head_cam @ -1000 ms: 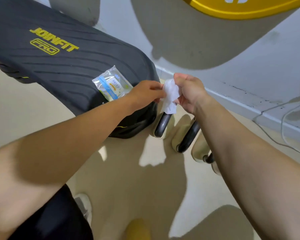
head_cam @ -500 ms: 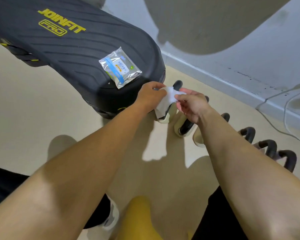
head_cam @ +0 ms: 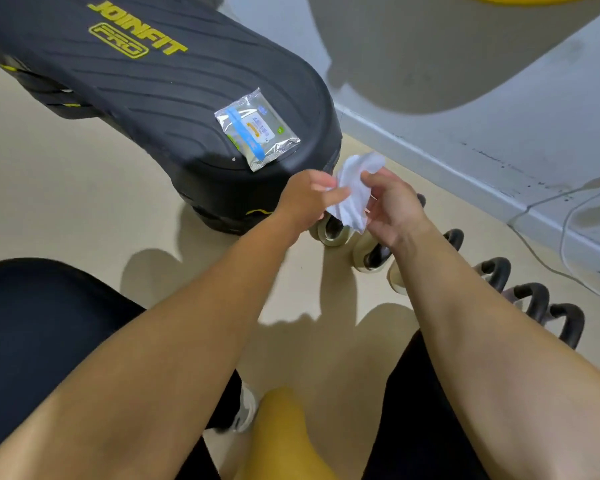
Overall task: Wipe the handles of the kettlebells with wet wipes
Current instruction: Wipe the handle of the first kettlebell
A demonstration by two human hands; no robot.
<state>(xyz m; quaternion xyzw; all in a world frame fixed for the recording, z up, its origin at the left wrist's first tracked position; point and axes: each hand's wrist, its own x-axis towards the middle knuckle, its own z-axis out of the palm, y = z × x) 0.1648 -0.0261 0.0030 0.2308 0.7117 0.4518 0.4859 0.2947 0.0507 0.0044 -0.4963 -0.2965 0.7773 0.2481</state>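
Observation:
A white wet wipe (head_cam: pixel 354 190) hangs crumpled between my two hands, just above the row of kettlebells. My left hand (head_cam: pixel 305 199) pinches its left edge. My right hand (head_cam: pixel 394 206) holds its right side with curled fingers. Cream kettlebells with black handles (head_cam: pixel 374 256) stand on the floor below the hands; the nearest one (head_cam: pixel 331 232) is partly hidden by the wipe. More black handles (head_cam: pixel 530 299) run off to the right. The wet wipe packet (head_cam: pixel 255 133) lies on the black step platform.
The black JOINFIT step platform (head_cam: pixel 146 81) fills the upper left. A grey wall and baseboard (head_cam: pixel 465 168) run behind the kettlebells, with a white cable (head_cam: pixel 568 251) on the floor at right. My knees and a shoe (head_cam: pixel 246 407) are at the bottom.
The view has tilted down and back. The wipe has been lifted off the first kettlebell handle and spread more open between both hands.

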